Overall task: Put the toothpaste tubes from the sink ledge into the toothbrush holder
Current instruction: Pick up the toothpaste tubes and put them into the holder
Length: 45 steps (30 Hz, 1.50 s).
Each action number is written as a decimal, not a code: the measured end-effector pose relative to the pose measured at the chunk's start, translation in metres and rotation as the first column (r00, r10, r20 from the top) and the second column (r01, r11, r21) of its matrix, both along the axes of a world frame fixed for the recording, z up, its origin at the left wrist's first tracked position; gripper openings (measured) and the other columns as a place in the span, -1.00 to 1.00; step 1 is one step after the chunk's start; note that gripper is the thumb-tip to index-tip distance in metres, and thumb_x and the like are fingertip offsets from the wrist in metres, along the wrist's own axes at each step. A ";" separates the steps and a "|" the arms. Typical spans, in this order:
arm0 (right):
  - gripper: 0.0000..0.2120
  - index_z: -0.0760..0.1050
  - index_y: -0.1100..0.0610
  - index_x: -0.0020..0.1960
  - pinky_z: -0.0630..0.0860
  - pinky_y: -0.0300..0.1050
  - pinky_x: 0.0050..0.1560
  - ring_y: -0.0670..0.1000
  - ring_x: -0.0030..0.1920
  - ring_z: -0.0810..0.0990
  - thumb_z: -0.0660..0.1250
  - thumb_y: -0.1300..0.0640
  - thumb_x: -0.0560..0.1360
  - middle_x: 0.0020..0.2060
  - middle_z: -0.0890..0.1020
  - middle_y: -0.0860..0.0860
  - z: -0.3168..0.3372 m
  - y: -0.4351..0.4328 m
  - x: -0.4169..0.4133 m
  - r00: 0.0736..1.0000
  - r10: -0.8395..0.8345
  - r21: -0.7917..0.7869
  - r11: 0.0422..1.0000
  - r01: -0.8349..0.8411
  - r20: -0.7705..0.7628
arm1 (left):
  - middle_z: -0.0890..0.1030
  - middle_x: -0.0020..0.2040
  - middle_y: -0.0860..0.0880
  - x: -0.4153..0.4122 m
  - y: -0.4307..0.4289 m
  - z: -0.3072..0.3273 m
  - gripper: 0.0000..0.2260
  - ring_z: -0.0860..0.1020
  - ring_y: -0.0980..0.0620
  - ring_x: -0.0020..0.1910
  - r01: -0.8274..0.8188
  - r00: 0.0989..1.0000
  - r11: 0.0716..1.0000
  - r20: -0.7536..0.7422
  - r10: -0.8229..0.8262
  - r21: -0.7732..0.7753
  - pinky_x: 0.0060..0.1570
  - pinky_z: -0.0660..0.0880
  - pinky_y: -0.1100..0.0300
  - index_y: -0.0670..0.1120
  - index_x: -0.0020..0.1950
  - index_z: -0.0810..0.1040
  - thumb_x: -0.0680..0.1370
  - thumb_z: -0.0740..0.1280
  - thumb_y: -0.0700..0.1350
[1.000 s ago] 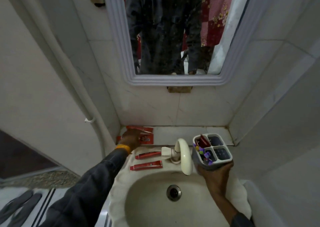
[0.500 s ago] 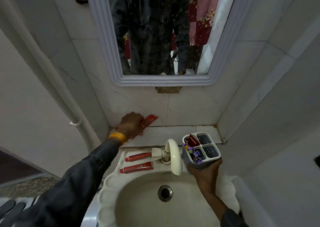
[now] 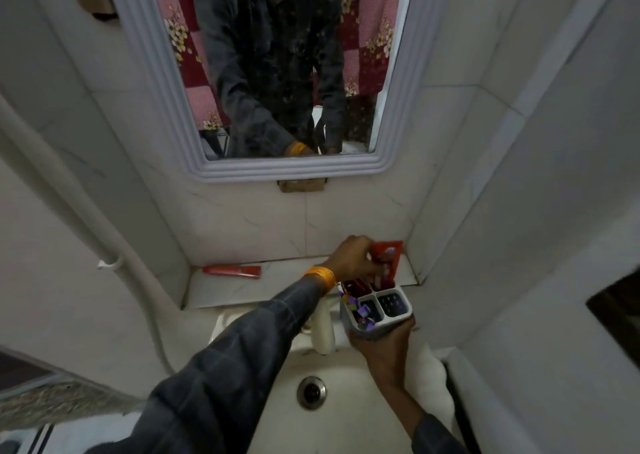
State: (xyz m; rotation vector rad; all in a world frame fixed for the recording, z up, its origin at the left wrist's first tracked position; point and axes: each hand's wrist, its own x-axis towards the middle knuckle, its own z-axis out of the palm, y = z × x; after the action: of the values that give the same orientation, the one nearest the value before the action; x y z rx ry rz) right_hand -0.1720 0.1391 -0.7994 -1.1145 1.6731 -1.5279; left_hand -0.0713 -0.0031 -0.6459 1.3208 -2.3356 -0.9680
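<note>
My left hand (image 3: 353,259) grips a red toothpaste tube (image 3: 389,261) upright, its lower end inside the far right compartment of the grey four-compartment toothbrush holder (image 3: 394,318). My right hand (image 3: 384,344) holds the holder from below, over the sink's right side. Another red item fills the holder's far left compartment, and purple-tipped brushes stick out of the near left one. A second red toothpaste tube (image 3: 232,271) lies flat on the left part of the white ledge (image 3: 277,287). My left forearm hides the sink's left rim.
A white tap (image 3: 322,329) stands at the back of the white sink (image 3: 349,419), whose drain (image 3: 311,392) is in the middle. A mirror (image 3: 273,72) hangs above. Tiled walls close in on both sides; a white pipe (image 3: 69,204) runs down the left wall.
My left hand has carried a red tube from the ledge's left end across to the right and set its end into the holder. The camera has tilted and shifted.
</note>
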 end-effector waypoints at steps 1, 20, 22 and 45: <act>0.13 0.28 0.06 0.52 0.57 -0.24 0.34 -0.18 0.38 0.59 0.78 0.39 0.11 0.40 0.56 0.00 -0.001 0.000 0.000 1.000 0.000 -0.002 1.000 0.000 -0.010 | 0.71 0.00 -0.17 -0.001 0.000 -0.005 -0.68 0.64 -0.09 -0.11 0.017 0.996 0.999 0.088 -0.014 -0.032 -0.03 0.58 0.07 -0.16 0.05 0.65 0.42 0.52 0.02; 0.11 0.27 0.10 0.48 0.63 -0.03 0.32 0.13 0.36 0.64 0.77 0.44 0.10 0.38 0.59 0.11 -0.018 0.001 -0.010 0.999 0.013 0.048 0.999 -0.015 0.040 | 0.58 0.29 -0.21 0.195 -0.007 -0.078 -0.68 0.52 -0.24 0.27 -0.522 0.766 0.834 0.332 0.550 -0.177 0.29 0.43 0.00 -0.14 0.31 0.54 0.55 0.32 -0.19; 0.13 0.26 0.06 0.48 0.63 0.08 0.33 0.18 0.38 0.63 0.80 0.38 0.08 0.39 0.58 0.11 -0.020 0.000 -0.011 1.000 0.011 0.063 0.998 -0.012 0.014 | 0.47 0.41 -0.21 0.230 -0.002 -0.100 -0.58 0.44 -0.25 0.36 -0.531 0.699 0.832 0.470 0.538 -0.162 0.38 0.36 -0.02 -0.11 0.44 0.43 0.57 0.26 -0.21; 0.13 0.27 0.14 0.55 0.64 0.05 0.32 0.14 0.38 0.64 0.79 0.38 0.12 0.41 0.60 0.15 -0.004 -0.002 -0.002 1.000 0.008 0.026 1.000 -0.008 0.014 | 0.72 -0.16 -0.06 0.016 -0.012 0.027 -0.77 0.68 0.04 -0.23 -0.044 0.991 0.999 -0.128 0.043 -0.008 -0.17 0.66 0.12 -0.12 -0.06 0.63 0.37 0.54 -0.07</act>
State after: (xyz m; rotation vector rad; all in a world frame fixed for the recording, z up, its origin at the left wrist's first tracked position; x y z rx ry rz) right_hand -0.1740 0.1372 -0.8035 -1.0932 1.6726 -1.5017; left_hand -0.0549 -0.0150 -0.6190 1.2609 -2.2051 -0.9943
